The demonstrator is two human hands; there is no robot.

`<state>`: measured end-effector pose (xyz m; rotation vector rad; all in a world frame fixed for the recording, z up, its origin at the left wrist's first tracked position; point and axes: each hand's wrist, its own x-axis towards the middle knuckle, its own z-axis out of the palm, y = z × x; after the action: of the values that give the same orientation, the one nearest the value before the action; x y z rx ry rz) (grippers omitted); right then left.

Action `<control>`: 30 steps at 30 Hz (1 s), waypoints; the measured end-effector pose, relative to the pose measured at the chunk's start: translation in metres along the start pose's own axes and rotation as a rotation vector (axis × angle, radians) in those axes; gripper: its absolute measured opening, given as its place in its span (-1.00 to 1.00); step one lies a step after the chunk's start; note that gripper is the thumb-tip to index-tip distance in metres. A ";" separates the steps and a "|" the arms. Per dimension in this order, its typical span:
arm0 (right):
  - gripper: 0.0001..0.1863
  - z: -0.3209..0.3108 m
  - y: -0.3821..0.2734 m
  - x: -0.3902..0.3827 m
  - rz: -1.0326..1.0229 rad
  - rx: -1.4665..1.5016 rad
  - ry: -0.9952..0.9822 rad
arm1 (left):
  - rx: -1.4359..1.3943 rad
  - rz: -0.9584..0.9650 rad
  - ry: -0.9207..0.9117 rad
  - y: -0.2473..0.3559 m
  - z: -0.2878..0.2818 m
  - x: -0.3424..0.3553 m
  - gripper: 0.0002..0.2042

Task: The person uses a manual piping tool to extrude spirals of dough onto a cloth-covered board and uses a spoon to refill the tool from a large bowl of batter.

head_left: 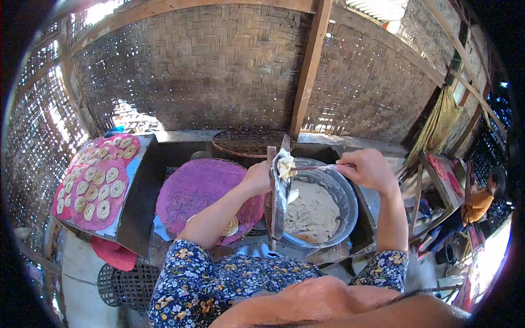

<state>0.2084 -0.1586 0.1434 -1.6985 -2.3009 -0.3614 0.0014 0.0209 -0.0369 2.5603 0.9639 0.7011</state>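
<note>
My left hand is closed around a dough-smeared wooden press, which stands on end over the near side of a basin. Part of its fingers is hidden behind the wood. My right hand grips the handle of a thin utensil, perhaps a spoon, pointing left. Its tip meets a lump of pale dough at the press. Below, a large metal basin holds soft, pale dough. Left of it lies a round purple-pink sheet; one coil of dough shows beside my left forearm.
At the far left, pink sheets carry several spiral dough coils. A flat woven tray lies behind the basin, against a woven bamboo wall. A wooden post rises behind. Another person is at the far right.
</note>
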 end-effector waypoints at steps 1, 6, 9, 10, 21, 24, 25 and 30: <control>-0.74 -0.003 -0.006 0.006 -0.022 -0.054 -0.025 | 0.012 -0.024 -0.013 0.003 0.000 -0.001 -0.54; -0.71 0.000 -0.042 0.026 -0.118 -0.226 -0.092 | 0.001 -0.059 -0.047 0.023 -0.009 -0.006 -0.54; -0.79 0.023 -0.051 0.030 -0.230 -0.241 -0.043 | -0.044 -0.121 -0.048 0.044 -0.021 -0.009 -0.68; -0.81 0.030 -0.052 0.030 -0.277 -0.243 -0.014 | -0.062 -0.111 -0.047 0.043 -0.021 -0.009 -0.68; -0.85 0.037 -0.027 -0.021 0.275 0.263 0.523 | -0.461 -0.176 0.127 -0.006 -0.013 -0.002 -0.60; -0.80 0.105 -0.020 -0.022 0.440 0.720 0.527 | -0.290 -0.005 0.212 0.013 0.000 0.009 -0.58; -0.80 0.124 -0.032 -0.014 0.429 0.803 0.492 | -0.556 0.060 0.252 -0.031 0.038 0.024 -0.58; -0.79 0.118 -0.014 -0.048 0.484 0.688 0.513 | -0.514 -0.134 0.224 0.000 -0.002 0.010 -0.61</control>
<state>0.2012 -0.1645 0.0157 -1.4929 -1.3625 0.0904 0.0069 0.0280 -0.0324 1.9841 0.8719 1.0556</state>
